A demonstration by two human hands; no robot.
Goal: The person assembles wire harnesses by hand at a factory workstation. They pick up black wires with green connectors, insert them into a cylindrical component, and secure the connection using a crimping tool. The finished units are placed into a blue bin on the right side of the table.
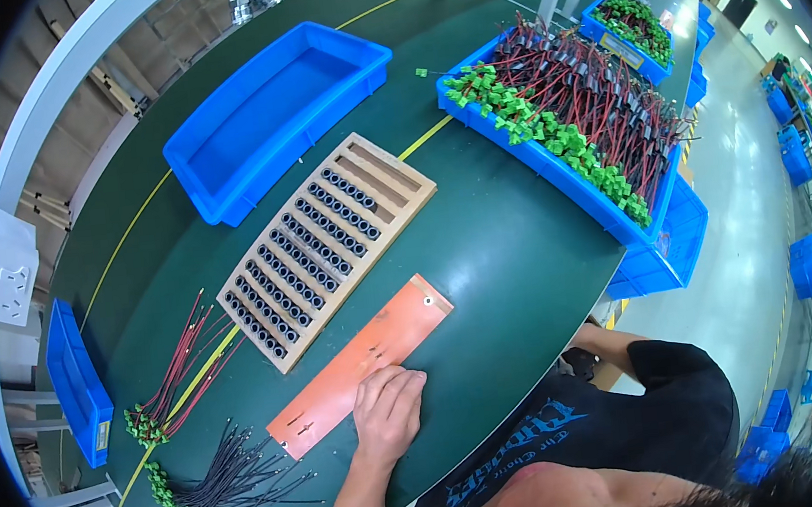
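My left hand [389, 410] rests on the table with its fingers curled in, against the near edge of a long orange board [340, 377]. No object shows in its grip. The board has small dark slots and a round fitting near its right end. Beyond it lies a wooden tray [401, 227] with several rows of black ring-shaped parts [303, 254]; grooves at its far right end hold none. My right arm [615, 343] bends at the table's edge, and the fingers there are hidden. Left of the board lie black wires [237, 475] and red wires [187, 363], both with green connectors.
An empty blue bin [284, 99] stands behind the wooden tray. At the right, a blue bin [555, 176] is heaped with red and black wires with green connectors; another filled bin [634, 31] sits behind it. A blue bin [78, 383] stands at the left edge.
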